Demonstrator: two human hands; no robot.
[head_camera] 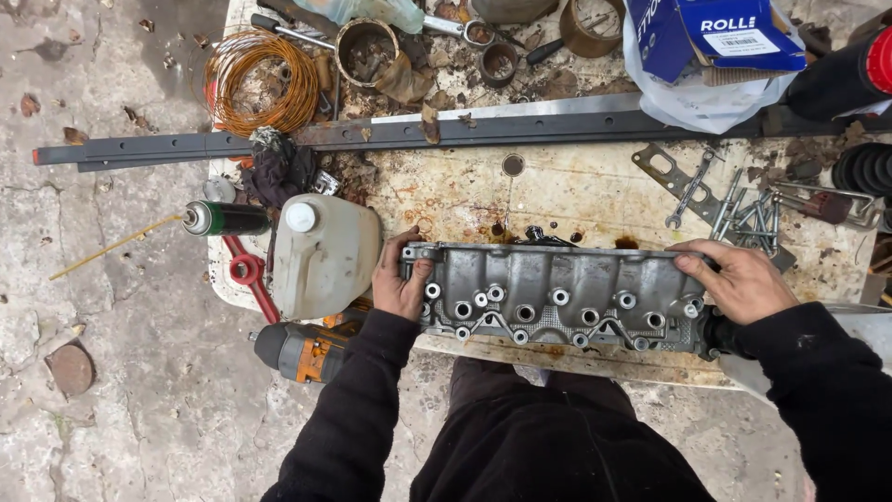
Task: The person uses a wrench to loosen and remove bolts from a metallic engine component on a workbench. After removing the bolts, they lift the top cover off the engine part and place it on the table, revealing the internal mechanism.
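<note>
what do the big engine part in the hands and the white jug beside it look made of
Engine part: probably cast metal, maybe aluminium; dull grey, grainy surface with shiny machined bolt bosses. Jug: probably plastic; matte, grimy off-white with soft rounded corners and a white cap.

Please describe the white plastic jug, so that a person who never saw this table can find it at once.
Start at the grey metal engine part that both hands grip on the stained table. Just past its left end, beside the left hand, lies the white plastic jug. Only it is pale, boxy and white-capped.
</note>
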